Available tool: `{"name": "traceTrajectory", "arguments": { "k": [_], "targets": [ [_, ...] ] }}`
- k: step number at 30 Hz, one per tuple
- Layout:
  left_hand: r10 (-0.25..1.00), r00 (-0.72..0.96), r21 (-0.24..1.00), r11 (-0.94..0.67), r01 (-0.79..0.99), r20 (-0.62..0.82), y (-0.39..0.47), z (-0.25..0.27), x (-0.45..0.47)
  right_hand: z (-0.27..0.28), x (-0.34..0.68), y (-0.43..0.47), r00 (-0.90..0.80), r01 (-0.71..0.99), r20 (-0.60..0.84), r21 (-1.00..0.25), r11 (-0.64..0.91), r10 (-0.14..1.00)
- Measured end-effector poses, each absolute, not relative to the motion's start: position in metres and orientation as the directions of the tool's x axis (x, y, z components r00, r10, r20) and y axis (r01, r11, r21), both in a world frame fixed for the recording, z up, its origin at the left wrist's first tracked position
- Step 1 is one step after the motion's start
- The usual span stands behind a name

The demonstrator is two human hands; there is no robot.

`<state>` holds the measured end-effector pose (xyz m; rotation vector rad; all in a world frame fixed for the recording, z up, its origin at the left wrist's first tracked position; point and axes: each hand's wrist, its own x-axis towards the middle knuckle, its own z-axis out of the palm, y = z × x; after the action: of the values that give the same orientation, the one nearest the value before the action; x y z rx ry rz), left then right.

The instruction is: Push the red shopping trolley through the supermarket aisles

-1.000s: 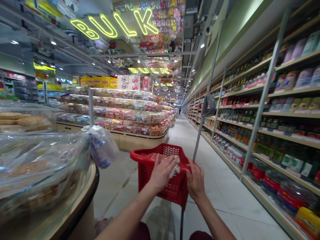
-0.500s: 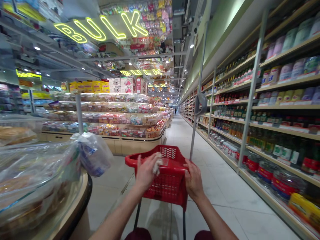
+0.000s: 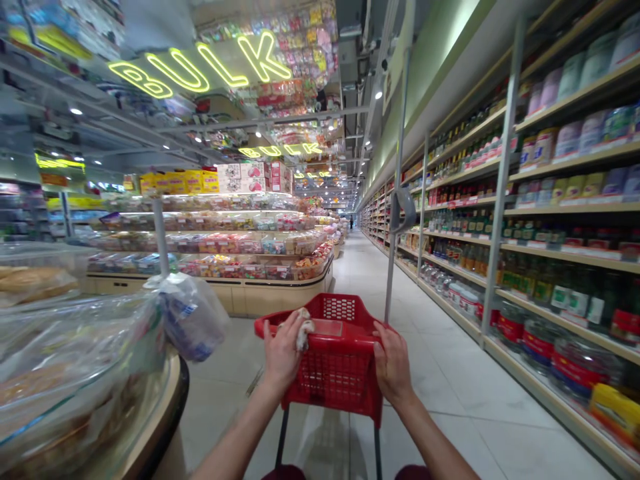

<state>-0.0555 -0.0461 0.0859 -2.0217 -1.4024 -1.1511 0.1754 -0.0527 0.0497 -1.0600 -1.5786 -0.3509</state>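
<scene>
Directly in front of me stands a red plastic shopping cart [image 3: 334,380] on dark legs. My left hand [image 3: 281,357] is closed around a crumpled whitish cloth [image 3: 303,331], pressed against the left part of the cart's handle bar. Part of the cloth is hidden under the fingers. At the right end of the bar, my right hand [image 3: 393,361] is wrapped over the red handle. A thin metal pole [image 3: 389,280] rises behind that hand, with a grey loop-shaped fitting [image 3: 403,210] partway up.
On the left, a rounded counter [image 3: 175,407] carries clear-covered baked goods; a plastic bag [image 3: 193,320] hangs from its post. Beyond it stands a tiered bulk display [image 3: 240,293]. Long shelves [image 3: 493,220] of bottles and jars line the right. A tiled aisle [image 3: 353,260] runs ahead.
My left hand has slid left along the cart's handle bar with the cloth. My right hand keeps its place on the bar. The view has shifted slightly.
</scene>
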Motion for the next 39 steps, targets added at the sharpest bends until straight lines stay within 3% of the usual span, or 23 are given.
{"name": "traceTrajectory", "arguments": {
  "k": [5, 11, 17, 23, 29, 35, 39],
  "targets": [
    [0.502, 0.414, -0.017, -0.621, 0.784, 0.759, -0.054, 0.089, -0.025, 0.05, 0.178, -0.053, 0.032, 0.785, 0.908, -0.282, 0.551, 0.419],
    [0.604, 0.117, 0.167, -0.393, 0.904, 0.788, -0.047, 0.093, -0.046, 0.049, 0.173, -0.053, 0.05, 0.779, 0.901, -0.305, 0.548, 0.432],
    [0.529, 0.416, 0.027, -0.64, 0.768, 0.739, -0.056, 0.091, 0.001, 0.05, 0.175, -0.053, 0.021, 0.788, 0.909, -0.271, 0.553, 0.416],
    [0.655, 0.086, 0.219, -0.369, 0.903, 0.75, -0.052, 0.099, -0.039, 0.049, 0.172, -0.055, 0.041, 0.793, 0.918, -0.269, 0.546, 0.394],
    [0.537, 0.453, 0.044, -0.678, 0.734, 0.711, -0.063, 0.095, 0.005, 0.048, 0.176, -0.053, 0.021, 0.791, 0.924, -0.249, 0.559, 0.382],
    [0.666, 0.124, 0.234, -0.421, 0.876, 0.736, -0.056, 0.102, -0.02, 0.049, 0.173, -0.056, 0.044, 0.766, 0.927, -0.271, 0.583, 0.373],
    [0.562, 0.384, 0.071, -0.624, 0.778, 0.733, -0.062, 0.092, 0.023, 0.046, 0.173, -0.053, 0.072, 0.737, 0.91, -0.325, 0.593, 0.409]
  ]
}}
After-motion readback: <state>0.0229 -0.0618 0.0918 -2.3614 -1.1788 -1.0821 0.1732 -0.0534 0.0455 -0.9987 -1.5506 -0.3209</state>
